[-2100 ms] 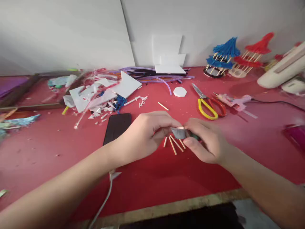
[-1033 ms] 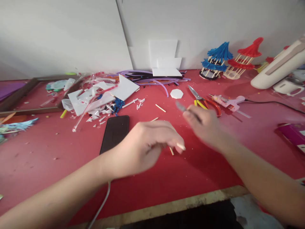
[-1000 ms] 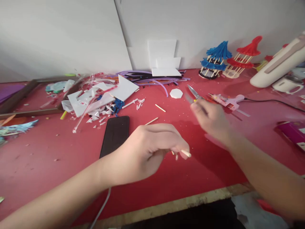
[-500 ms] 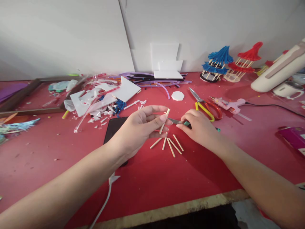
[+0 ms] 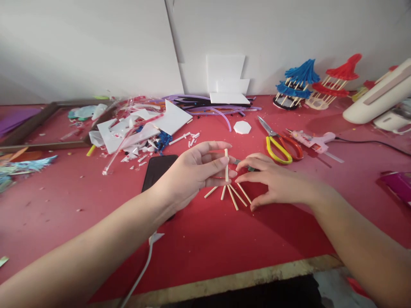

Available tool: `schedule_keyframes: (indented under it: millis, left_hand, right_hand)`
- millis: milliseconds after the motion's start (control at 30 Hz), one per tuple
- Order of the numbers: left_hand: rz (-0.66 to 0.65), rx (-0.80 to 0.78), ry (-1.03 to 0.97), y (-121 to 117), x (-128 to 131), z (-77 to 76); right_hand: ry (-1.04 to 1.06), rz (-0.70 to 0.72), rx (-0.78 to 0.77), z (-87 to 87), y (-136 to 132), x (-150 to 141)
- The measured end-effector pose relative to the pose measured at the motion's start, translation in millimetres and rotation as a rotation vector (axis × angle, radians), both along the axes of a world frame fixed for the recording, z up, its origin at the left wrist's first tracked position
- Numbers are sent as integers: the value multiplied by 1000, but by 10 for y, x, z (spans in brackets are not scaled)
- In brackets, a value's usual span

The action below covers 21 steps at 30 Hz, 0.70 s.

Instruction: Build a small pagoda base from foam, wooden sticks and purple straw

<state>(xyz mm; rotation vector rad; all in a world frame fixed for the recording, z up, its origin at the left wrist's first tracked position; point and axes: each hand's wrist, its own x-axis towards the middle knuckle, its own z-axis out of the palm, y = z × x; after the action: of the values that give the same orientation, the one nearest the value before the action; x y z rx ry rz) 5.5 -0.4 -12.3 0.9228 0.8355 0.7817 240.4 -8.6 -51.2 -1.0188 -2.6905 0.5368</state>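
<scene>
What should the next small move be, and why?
Probably set the held stick down with the loose sticks: the left hand pinches it near them, all look alike, and the right hand is open beside them.

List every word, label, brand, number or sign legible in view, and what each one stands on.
None can be read.
Magenta rectangular item at the right edge: any marks too blurred to read.
Pink plastic glue gun: no legible lettering.
Metal scissors with yellow and red handles: no legible lettering.
Green-handled metal knife, partly hidden: nothing legible.
</scene>
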Motion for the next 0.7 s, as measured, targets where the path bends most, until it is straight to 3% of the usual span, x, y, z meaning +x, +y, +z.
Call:
schedule_keyframes:
  millis: [233, 700]
  left_hand:
    - [-8, -13, 122, -63, 53, -1]
    - [-60, 216, 216, -150, 55, 91]
  right_hand:
    - [490, -169, 448, 115, -101, -201]
    - [491, -163, 519, 130, -178, -284]
